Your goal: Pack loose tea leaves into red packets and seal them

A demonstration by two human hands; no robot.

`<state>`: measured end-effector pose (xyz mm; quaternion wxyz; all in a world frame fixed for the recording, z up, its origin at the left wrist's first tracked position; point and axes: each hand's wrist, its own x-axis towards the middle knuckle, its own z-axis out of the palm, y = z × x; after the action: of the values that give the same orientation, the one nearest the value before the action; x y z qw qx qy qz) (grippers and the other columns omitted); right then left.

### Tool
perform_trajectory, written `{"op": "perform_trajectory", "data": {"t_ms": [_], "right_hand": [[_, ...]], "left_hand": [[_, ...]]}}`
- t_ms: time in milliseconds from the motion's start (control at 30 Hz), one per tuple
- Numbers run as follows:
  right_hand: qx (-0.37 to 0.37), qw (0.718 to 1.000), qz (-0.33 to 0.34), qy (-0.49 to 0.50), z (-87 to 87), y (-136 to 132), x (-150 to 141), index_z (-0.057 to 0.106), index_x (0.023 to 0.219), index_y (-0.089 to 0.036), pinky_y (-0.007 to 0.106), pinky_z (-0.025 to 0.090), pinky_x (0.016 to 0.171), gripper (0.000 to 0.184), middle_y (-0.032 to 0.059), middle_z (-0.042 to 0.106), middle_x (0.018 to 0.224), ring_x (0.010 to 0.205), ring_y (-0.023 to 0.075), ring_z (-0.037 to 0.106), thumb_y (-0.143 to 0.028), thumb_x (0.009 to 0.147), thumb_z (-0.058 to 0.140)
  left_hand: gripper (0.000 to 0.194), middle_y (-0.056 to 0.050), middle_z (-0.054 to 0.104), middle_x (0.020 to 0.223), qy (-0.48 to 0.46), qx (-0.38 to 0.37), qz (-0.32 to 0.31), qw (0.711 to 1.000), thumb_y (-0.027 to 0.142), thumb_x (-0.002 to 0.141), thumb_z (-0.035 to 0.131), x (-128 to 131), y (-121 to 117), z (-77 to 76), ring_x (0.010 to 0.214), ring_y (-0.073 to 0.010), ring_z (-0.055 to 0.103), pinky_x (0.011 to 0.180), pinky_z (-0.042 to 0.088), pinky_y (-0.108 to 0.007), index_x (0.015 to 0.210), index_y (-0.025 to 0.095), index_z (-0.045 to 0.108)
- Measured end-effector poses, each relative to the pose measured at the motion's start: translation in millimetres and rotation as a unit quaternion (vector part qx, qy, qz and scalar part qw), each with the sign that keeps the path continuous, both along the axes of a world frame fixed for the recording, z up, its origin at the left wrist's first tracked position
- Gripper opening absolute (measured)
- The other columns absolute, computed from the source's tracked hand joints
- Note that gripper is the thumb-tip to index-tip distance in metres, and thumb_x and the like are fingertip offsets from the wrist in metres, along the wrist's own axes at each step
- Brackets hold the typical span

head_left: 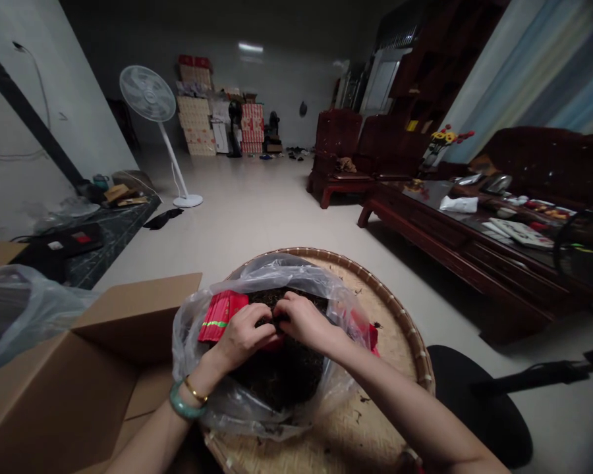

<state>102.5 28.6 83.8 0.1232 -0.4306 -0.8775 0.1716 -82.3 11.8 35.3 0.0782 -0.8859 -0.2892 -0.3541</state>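
My left hand [247, 334] is closed with bent fingers over the open clear plastic bag [188, 329]. A bit of a red packet [275, 344] shows under its fingers. My right hand [304, 318] meets it fingertip to fingertip, its fingers curled in a pinch; whatever lies between them is hidden. Dark, dry, twisted leaves [281, 385], looking like tea, fill the bag beneath both hands. Flat red packets [218, 317], a green band across them, lie in a stack at the bag's left side. The bag rests on a round woven bamboo tray [390, 368].
An open cardboard box [79, 388] stands left of the tray. More red packets [370, 334] lie by the bag's right side, with loose leaf bits around. A black round fan base [479, 408] is at right, near a dark wooden table [454, 257]. A white fan [148, 95] stands farther off.
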Motion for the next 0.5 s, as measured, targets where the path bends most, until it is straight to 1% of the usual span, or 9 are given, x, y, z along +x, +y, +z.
{"op": "perform_trajectory", "data": {"t_ms": [100, 200, 300, 367, 433, 500], "right_hand": [[-0.01, 0.998, 0.046, -0.029, 0.1, -3, 1, 0.066, 0.09, -0.017, 0.025, 0.041, 0.07, 0.016, 0.0051, 0.053, 0.088, 0.079, 0.015, 0.054, -0.011, 0.082, 0.053], [0.01, 0.993, 0.064, -0.101, 6.0, -9, -2, 0.066, 0.088, -0.015, 0.029, 0.043, 0.069, 0.017, 0.0096, 0.052, 0.092, 0.083, 0.02, 0.054, -0.019, 0.087, 0.049], [0.026, 0.986, 0.082, -0.143, 9.8, -12, -3, 0.064, 0.095, -0.013, 0.034, 0.045, 0.069, 0.022, 0.0133, 0.051, 0.098, 0.086, 0.0242, 0.056, -0.023, 0.089, 0.045], [0.014, 0.988, 0.088, -0.126, 8.7, -10, -2, 0.061, 0.101, -0.014, 0.033, 0.046, 0.07, 0.022, 0.013, 0.051, 0.102, 0.082, 0.0216, 0.058, -0.023, 0.09, 0.045], [-0.007, 0.994, 0.077, -0.075, 4.2, -7, 3, 0.057, 0.109, -0.015, 0.031, 0.047, 0.071, 0.025, 0.0114, 0.052, 0.106, 0.08, 0.0188, 0.06, -0.023, 0.087, 0.051], [-0.028, 0.998, 0.056, 0.007, -3.0, -4, 8, 0.051, 0.116, -0.017, 0.029, 0.047, 0.073, 0.037, 0.009, 0.056, 0.106, 0.083, 0.018, 0.06, -0.018, 0.08, 0.06]], "left_hand": [[0.017, -0.008, 0.055, 0.093, -0.015, 0.006, 0.009, 1.0, 0.027, 0.085, 0.058, -4, 0, -2.5, 0.089, -0.0199, 0.053, 0.075, 0.049, -0.034, 0.071, 0.016, 0.06], [0.02, -0.01, 0.053, 0.101, -0.018, 0.018, 0.005, 1.0, 0.028, 0.086, 0.056, -6, 1, -3.4, 0.094, -0.0218, 0.051, 0.079, 0.049, -0.036, 0.072, 0.016, 0.061], [0.021, -0.01, 0.055, 0.097, -0.021, 0.02, -0.015, 0.999, 0.028, 0.089, 0.051, -5, 1, -3.1, 0.09, -0.0207, 0.052, 0.075, 0.049, -0.035, 0.075, 0.016, 0.062], [0.019, -0.008, 0.056, 0.088, -0.027, 0.019, -0.022, 0.999, 0.026, 0.089, 0.051, -4, 0, -3.1, 0.081, -0.0183, 0.051, 0.069, 0.049, -0.032, 0.077, 0.016, 0.062], [0.014, -0.007, 0.057, 0.081, -0.029, 0.016, -0.028, 0.999, 0.022, 0.088, 0.053, -4, 0, -3.5, 0.076, -0.0169, 0.05, 0.065, 0.049, -0.03, 0.079, 0.015, 0.061], [0.008, -0.006, 0.059, 0.08, -0.024, 0.012, -0.039, 0.999, 0.018, 0.087, 0.055, -3, 0, -4.1, 0.08, -0.0175, 0.051, 0.067, 0.05, -0.03, 0.082, 0.015, 0.061]]}}
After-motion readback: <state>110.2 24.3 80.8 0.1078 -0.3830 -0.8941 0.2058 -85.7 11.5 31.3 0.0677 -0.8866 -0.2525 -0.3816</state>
